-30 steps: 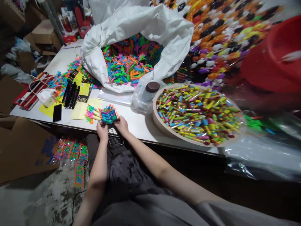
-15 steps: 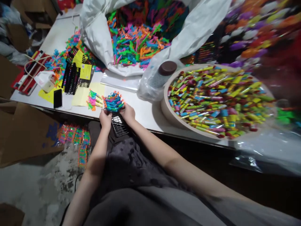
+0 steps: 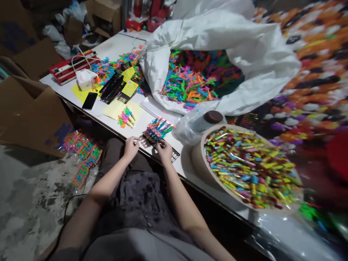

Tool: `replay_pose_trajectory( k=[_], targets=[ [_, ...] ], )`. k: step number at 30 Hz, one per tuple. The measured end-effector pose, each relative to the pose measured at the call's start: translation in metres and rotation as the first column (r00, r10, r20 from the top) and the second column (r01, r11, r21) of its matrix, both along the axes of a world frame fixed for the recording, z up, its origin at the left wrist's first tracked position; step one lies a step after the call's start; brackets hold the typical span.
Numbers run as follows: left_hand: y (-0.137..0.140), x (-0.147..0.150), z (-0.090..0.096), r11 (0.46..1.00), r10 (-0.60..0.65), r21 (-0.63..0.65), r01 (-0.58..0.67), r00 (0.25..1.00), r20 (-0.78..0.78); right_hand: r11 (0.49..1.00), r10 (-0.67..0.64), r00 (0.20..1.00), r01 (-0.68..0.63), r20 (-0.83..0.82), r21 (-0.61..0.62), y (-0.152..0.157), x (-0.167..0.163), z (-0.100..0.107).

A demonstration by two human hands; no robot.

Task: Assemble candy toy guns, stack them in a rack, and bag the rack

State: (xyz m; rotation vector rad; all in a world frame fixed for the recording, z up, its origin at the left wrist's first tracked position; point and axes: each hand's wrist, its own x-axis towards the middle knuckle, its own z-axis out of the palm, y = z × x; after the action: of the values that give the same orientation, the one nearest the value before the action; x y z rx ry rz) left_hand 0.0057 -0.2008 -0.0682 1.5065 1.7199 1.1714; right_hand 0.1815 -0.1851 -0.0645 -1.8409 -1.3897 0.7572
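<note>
A black plastic grid (image 3: 175,155) lies at the table's front edge, with a bunch of small colourful plastic toys (image 3: 160,127) on its left part. My right hand (image 3: 164,152) is over the middle of the grid, fingers closed at its near edge, just below the toys. Left of the grid, my left hand (image 3: 131,148) is by the table edge with its fingers bent together; whatever is in them is too small to make out. A few loose toys with striped tubes (image 3: 126,117) lie on a yellow sheet (image 3: 110,110) beyond that hand.
A big white sack (image 3: 258,87) full of colourful pieces stands behind. On the right is a round tub (image 3: 199,163) of small striped tubes. More black grids (image 3: 111,88), a phone (image 3: 89,100) and a red sealing device (image 3: 63,70) are at the left.
The grid with its toys has gone from between both hands above my lap to the table edge. My left hand has come away from it. The camera view has turned.
</note>
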Motion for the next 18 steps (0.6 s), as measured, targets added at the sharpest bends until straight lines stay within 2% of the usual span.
replay_pose_trajectory(
  k=[2, 5, 7, 12, 15, 18],
  targets=[
    [-0.007, -0.03, -0.01, 0.991, 0.131, 0.001, -0.131, 0.991, -0.042, 0.998, 0.05, 0.995, -0.048, 0.092, -0.03, -0.008, -0.014, -0.003],
    [-0.012, -0.066, -0.029, 0.962, 0.267, -0.037, -0.272, 0.957, -0.112, 0.995, -0.078, 0.98, 0.089, 0.181, -0.053, -0.006, -0.032, -0.006],
    [-0.014, -0.076, -0.039, 0.942, 0.316, -0.054, -0.332, 0.93, -0.189, 0.989, -0.128, 0.975, 0.138, 0.179, -0.046, -0.001, -0.038, -0.01],
    [-0.012, -0.069, -0.05, 0.958, 0.24, -0.07, -0.278, 0.91, -0.338, 0.986, -0.161, 0.975, 0.153, 0.151, 0.064, 0.001, -0.032, -0.024],
    [-0.006, -0.062, -0.051, 0.955, 0.239, -0.091, -0.284, 0.911, -0.335, 0.981, -0.139, 0.983, 0.12, 0.119, 0.155, -0.002, -0.024, -0.032],
    [0.001, -0.059, -0.053, 0.94, 0.292, -0.091, -0.33, 0.91, -0.294, 0.978, -0.106, 0.986, 0.08, 0.131, 0.192, -0.002, -0.016, -0.036]
  ],
)
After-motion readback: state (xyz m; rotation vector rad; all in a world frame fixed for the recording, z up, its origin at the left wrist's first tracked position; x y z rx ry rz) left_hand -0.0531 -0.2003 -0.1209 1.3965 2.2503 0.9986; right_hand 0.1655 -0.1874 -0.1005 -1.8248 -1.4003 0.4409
